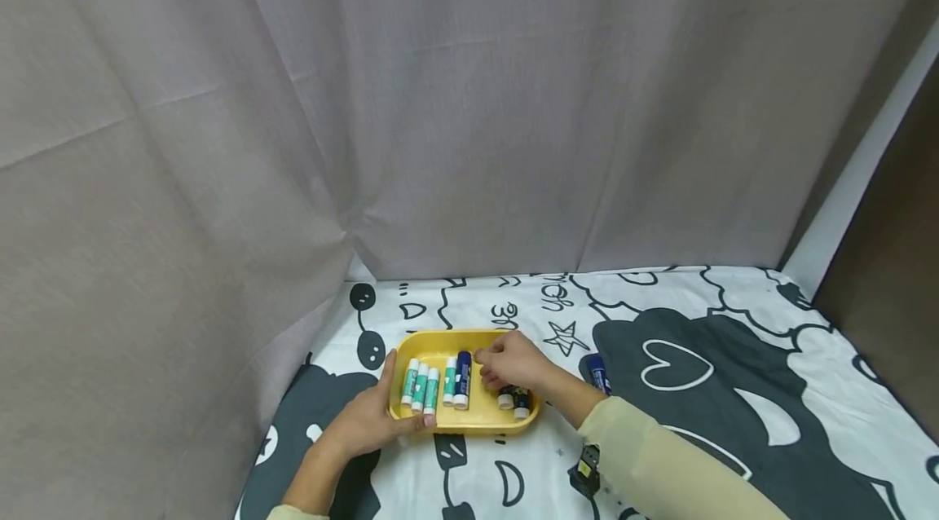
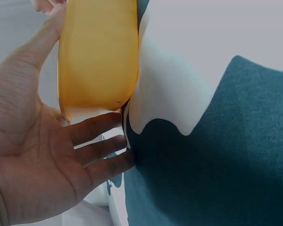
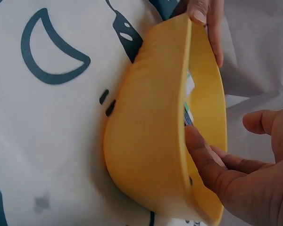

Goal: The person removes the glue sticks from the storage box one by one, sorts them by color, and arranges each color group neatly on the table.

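A yellow tray (image 1: 477, 427) holds small glue sticks in groups. Three green-and-white glue sticks (image 1: 420, 387) lie at its left. In the middle, a green-and-white one (image 1: 449, 381) lies beside a dark blue one (image 1: 462, 380). Two dark glue sticks with white ends (image 1: 521, 406) lie at the right, partly under my right hand (image 1: 517, 361). That hand reaches into the tray, its thumb apart from the fingers in the right wrist view; I see nothing held. My left hand (image 1: 367, 422) spans the tray's left end, thumb at the near rim, fingers extended along the outside.
Another dark blue glue stick (image 1: 597, 373) lies on the patterned sheet (image 1: 506, 479) to the right of the tray, beyond my right forearm. A grey curtain (image 1: 477, 137) hangs behind. At the far right stands a brown panel (image 1: 888, 259).
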A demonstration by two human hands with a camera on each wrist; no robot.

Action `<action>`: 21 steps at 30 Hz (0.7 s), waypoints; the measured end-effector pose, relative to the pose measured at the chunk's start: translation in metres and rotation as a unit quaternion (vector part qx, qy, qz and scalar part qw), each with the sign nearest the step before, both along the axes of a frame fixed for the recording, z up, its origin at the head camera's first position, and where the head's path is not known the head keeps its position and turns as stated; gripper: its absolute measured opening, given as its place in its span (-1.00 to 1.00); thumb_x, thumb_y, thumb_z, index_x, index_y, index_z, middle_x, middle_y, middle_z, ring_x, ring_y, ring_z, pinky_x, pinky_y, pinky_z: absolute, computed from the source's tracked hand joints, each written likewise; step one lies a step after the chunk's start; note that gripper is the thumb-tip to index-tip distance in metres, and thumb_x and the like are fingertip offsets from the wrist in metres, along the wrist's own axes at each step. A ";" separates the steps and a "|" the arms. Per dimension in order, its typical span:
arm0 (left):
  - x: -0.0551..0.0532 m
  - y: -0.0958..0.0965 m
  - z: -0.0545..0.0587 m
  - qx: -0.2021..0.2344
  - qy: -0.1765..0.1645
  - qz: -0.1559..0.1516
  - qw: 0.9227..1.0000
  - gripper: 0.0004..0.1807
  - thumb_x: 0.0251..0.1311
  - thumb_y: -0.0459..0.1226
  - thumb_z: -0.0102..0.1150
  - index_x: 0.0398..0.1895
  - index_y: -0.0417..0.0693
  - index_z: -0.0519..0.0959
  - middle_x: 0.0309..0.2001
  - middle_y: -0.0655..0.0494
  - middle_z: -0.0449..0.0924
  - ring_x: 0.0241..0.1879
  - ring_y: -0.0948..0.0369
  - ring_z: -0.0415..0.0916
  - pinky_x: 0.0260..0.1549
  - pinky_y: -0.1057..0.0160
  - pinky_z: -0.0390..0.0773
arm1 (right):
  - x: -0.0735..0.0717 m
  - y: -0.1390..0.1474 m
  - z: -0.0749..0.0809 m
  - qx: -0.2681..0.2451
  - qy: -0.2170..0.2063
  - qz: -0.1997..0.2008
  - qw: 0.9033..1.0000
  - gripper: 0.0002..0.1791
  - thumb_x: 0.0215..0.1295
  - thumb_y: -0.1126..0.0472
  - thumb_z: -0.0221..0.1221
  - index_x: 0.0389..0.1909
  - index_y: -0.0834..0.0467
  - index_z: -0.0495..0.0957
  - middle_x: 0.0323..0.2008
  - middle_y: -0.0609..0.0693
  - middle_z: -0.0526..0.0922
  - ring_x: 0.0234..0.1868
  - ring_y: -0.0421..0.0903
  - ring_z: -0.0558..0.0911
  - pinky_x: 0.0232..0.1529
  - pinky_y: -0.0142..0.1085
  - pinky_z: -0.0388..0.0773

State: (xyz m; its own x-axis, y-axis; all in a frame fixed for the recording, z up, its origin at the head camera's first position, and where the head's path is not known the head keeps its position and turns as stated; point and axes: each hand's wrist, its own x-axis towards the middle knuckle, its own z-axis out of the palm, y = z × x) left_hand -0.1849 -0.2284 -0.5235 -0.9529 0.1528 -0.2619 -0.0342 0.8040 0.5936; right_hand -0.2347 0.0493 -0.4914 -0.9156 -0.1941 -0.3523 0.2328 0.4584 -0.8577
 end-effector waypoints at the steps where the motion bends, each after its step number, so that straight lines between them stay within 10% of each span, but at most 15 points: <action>1: 0.000 0.000 -0.001 0.001 -0.001 0.000 1.000 0.56 0.07 0.32 0.62 0.87 0.00 -0.24 0.39 -0.38 0.62 0.14 -0.09 0.69 0.26 -0.29 0.62 | 0.001 -0.002 -0.002 0.001 0.002 0.001 1.000 -0.62 0.63 0.12 0.25 0.03 0.43 0.69 -0.14 0.26 0.84 -0.22 0.05 0.86 -0.15 -0.15 0.84; 21: 0.000 0.000 -0.002 0.010 0.001 -0.001 1.000 0.55 0.09 0.34 0.60 0.86 -0.02 -0.24 0.40 -0.38 0.62 0.26 -0.19 0.68 0.30 -0.32 0.60 | -0.003 -0.025 -0.026 0.012 -0.014 -0.002 1.000 -0.72 0.60 0.11 0.31 -0.08 0.30 0.70 -0.27 0.17 0.81 -0.37 -0.07 0.80 -0.25 -0.24 0.80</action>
